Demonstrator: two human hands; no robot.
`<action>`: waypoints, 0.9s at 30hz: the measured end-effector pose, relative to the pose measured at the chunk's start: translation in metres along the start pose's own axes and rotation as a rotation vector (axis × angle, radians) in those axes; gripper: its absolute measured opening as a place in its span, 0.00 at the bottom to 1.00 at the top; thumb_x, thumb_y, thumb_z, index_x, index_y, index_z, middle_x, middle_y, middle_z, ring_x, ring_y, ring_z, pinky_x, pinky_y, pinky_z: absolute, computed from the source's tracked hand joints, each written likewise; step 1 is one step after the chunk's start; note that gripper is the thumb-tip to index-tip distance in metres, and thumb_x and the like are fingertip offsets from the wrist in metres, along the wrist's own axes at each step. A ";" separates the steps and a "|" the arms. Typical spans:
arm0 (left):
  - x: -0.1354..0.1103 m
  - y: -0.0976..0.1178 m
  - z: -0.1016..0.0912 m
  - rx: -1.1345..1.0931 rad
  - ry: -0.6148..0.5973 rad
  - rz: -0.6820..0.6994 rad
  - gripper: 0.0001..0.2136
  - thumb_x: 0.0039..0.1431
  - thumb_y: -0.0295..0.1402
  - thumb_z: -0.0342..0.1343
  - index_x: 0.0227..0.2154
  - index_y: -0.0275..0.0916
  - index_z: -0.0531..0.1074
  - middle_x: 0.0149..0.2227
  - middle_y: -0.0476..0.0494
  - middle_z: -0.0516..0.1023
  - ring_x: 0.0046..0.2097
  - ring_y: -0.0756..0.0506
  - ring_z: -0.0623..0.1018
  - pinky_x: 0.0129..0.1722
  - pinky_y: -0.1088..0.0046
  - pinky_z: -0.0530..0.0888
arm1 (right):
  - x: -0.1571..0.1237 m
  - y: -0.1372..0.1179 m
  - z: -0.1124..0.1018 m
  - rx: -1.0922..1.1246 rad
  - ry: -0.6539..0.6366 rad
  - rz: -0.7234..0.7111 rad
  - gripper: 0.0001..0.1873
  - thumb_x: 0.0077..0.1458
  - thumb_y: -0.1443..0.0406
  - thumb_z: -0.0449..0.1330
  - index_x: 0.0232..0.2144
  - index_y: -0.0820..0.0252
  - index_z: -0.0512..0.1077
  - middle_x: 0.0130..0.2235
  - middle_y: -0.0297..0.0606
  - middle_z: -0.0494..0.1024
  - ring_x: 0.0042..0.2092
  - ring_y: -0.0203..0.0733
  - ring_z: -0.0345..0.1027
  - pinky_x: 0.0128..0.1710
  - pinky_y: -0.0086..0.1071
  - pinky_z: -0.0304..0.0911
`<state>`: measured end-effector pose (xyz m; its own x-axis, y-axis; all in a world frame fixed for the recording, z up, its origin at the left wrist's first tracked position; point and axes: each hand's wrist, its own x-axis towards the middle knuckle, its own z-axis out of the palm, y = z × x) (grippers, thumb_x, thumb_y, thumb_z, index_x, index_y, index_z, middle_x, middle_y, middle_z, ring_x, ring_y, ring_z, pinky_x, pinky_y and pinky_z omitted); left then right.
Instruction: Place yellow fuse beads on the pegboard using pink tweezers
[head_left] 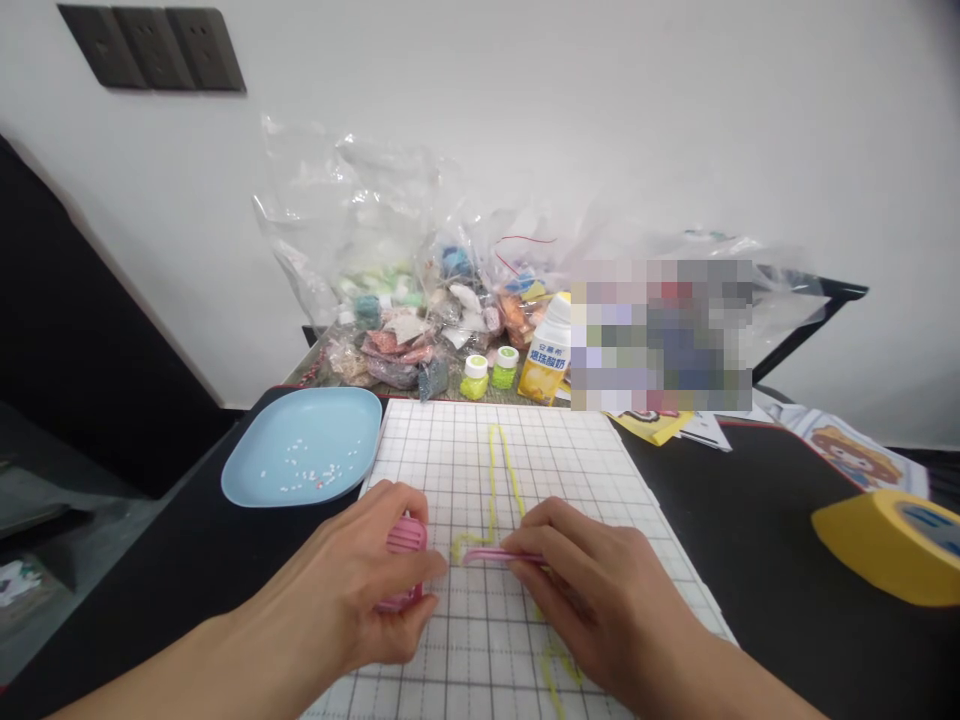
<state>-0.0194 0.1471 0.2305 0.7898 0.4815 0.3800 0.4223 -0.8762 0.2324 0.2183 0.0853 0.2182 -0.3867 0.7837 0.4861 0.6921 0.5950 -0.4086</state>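
My left hand [360,585] is curled around a small pink ribbed plastic piece [406,536], resting on a white gridded mat [570,470]. My right hand [592,590] pinches pink tweezers [487,556] whose tips point left toward the left hand. A thin yellow-green string [493,480] loops up the mat's middle and comes back down under my right hand. The string's near end meets the tweezer tips, between both hands.
A light blue tray [300,445] with several tiny beads sits left of the mat. Behind are plastic bags of craft supplies [405,300], two small green-capped jars [489,375] and a yellow bottle [546,352]. A yellow tape roll [889,545] lies at right on the black table.
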 end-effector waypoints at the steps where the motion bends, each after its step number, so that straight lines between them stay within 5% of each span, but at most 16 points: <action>1: 0.000 0.001 0.000 -0.001 0.001 0.001 0.08 0.50 0.26 0.51 0.27 0.39 0.76 0.36 0.41 0.69 0.31 0.46 0.72 0.27 0.71 0.73 | 0.000 0.000 0.000 -0.007 0.004 -0.001 0.10 0.65 0.69 0.49 0.39 0.60 0.71 0.32 0.38 0.73 0.30 0.37 0.68 0.26 0.32 0.65; 27: -0.004 0.003 0.005 0.019 0.001 0.005 0.11 0.48 0.26 0.49 0.26 0.40 0.77 0.35 0.40 0.69 0.30 0.45 0.71 0.25 0.70 0.73 | -0.003 0.003 0.001 -0.022 0.008 -0.024 0.08 0.65 0.69 0.51 0.40 0.58 0.71 0.34 0.37 0.73 0.30 0.36 0.68 0.25 0.30 0.63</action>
<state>-0.0195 0.1424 0.2251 0.7916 0.4767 0.3822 0.4262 -0.8791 0.2137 0.2208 0.0849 0.2147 -0.3992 0.7675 0.5016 0.6955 0.6099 -0.3798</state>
